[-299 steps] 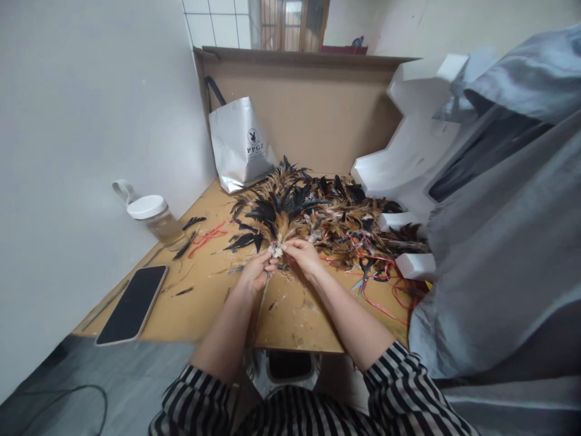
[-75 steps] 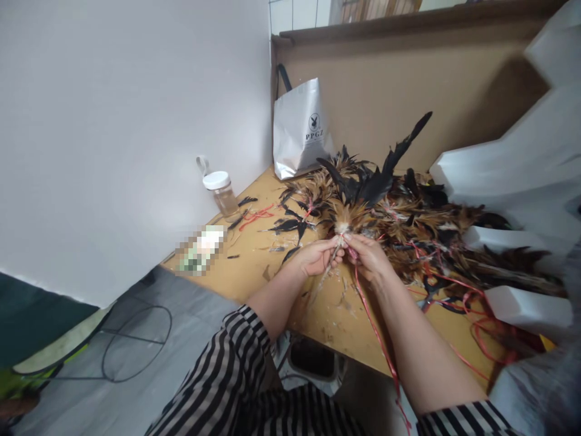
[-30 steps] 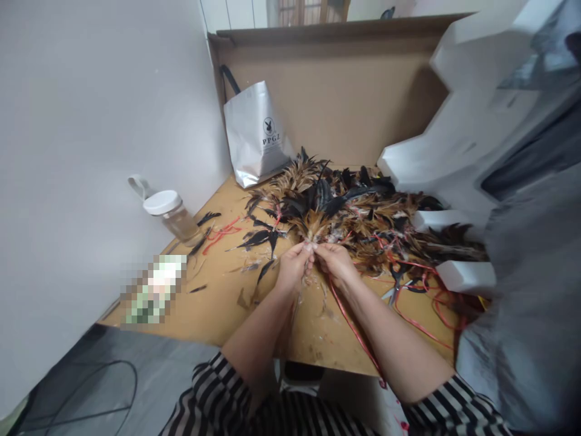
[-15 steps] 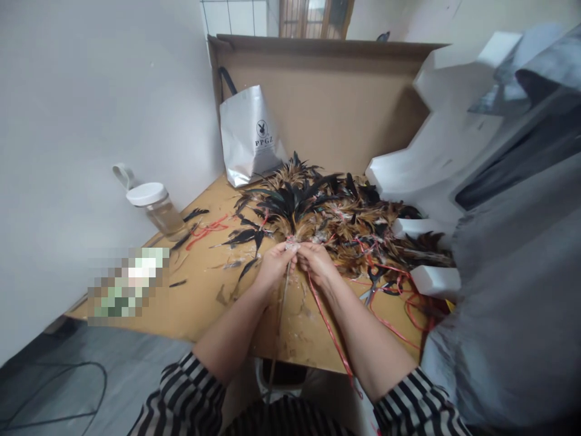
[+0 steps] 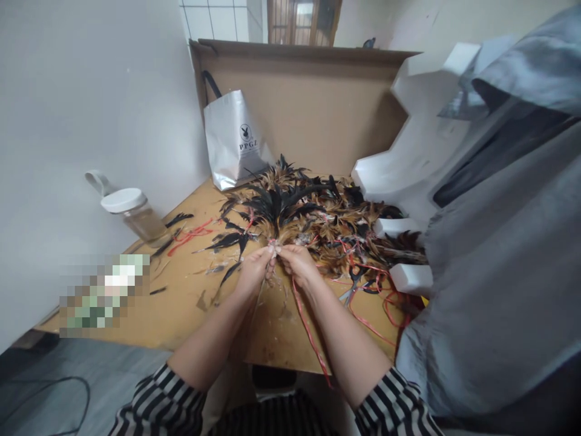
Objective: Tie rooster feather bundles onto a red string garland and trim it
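Note:
Between my two hands a bundle of feathers [image 5: 276, 212], black above and brown lower down, fans away from me over the table. My left hand [image 5: 256, 266] pinches the bundle's bound base, and a thin stem trails down from that grip. Fingers of my right hand [image 5: 297, 263] are closed at the same base, fingertips almost meeting the left ones. From beneath the right hand a red string [image 5: 308, 321] runs down past the table's near edge. Exactly how the fingers hold the base is too small to make out.
Behind my hands lies a pile of feathers [image 5: 358, 227]. Scissors [image 5: 356, 284] and tangled red string [image 5: 390, 309] are at the right, near white foam [image 5: 411, 280] and grey cloth [image 5: 503, 272]. A silver bag [image 5: 233, 142] stands at the back, a lidded jar [image 5: 143, 221] at the left.
The whole view has shifted, so the scene sits further left. Both hands stay together at the feather bundle's base, with only slight finger movement.

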